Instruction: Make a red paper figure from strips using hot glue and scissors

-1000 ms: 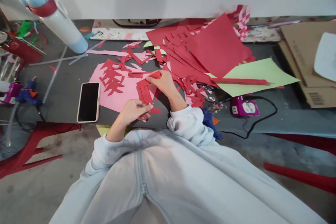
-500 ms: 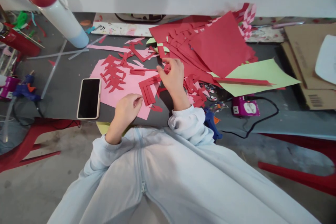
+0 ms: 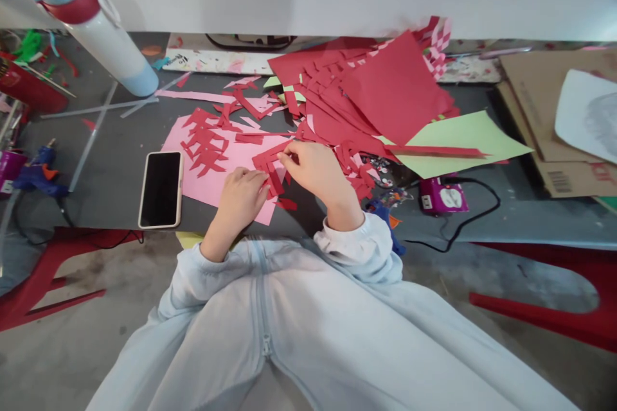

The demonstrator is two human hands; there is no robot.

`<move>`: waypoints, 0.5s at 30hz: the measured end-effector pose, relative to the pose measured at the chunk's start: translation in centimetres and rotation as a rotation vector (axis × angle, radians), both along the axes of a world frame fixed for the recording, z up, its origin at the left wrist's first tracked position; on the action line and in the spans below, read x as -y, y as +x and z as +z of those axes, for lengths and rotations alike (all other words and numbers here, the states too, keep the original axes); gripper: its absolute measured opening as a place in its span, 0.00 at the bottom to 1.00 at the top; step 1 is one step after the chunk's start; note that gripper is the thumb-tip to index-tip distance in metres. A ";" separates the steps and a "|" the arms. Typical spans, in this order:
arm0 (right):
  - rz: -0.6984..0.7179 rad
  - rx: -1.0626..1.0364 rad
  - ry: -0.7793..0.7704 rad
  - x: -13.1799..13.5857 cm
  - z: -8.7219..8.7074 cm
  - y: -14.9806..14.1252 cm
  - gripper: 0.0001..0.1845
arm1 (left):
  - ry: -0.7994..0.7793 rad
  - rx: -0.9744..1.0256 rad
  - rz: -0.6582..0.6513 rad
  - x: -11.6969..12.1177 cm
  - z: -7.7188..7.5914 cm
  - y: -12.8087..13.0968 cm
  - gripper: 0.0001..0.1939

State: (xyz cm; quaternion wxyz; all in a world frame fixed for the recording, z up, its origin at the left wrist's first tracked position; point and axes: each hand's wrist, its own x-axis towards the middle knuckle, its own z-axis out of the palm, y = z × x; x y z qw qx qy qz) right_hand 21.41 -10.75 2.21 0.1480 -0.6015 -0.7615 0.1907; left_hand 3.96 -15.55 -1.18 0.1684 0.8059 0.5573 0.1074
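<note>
A pink paper sheet (image 3: pixel 202 186) lies near the table's front edge, with red paper strips (image 3: pixel 270 155) set at angles on its right part. My left hand (image 3: pixel 241 200) rests at the lower end of these strips, its fingers curled together; anything in them is hidden. From the right, my right hand (image 3: pixel 318 172) reaches to the same strips, thumb and forefinger pinched at their edge. Whether a small piece sits in that pinch cannot be made out. On the sheet's left part lies a cluster of red cut-paper pieces (image 3: pixel 206 144).
A phone (image 3: pixel 161 190) lies left of the sheet. Behind are red paper sheets (image 3: pixel 395 90) and scraps, with a light green sheet (image 3: pixel 463 141) to their right. A tall bottle (image 3: pixel 103 42), glue guns (image 3: pixel 41 173) and cardboard (image 3: pixel 535 122) stand or lie farther out.
My right hand moved back from the red scraps, down and left to the angled strips. My left hand shifted slightly right, onto the strips' lower end. The camera view turned slightly.
</note>
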 end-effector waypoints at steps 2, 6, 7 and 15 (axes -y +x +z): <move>0.002 0.033 -0.019 0.1 -0.1 0.1 0.14 | 0.015 0.022 0.022 -0.5 0.5 -0.2 0.18; -0.029 0.020 -0.026 -0.4 -0.7 0.3 0.15 | 0.060 0.010 0.124 -2.2 1.5 -0.8 0.19; -0.038 -0.001 -0.018 -0.7 -1.0 0.2 0.16 | 0.076 0.006 0.159 -2.6 1.7 -1.0 0.19; -0.184 -0.190 -0.012 -2.5 -4.9 -0.7 0.16 | 0.088 -0.082 0.277 -5.7 2.8 -1.3 0.16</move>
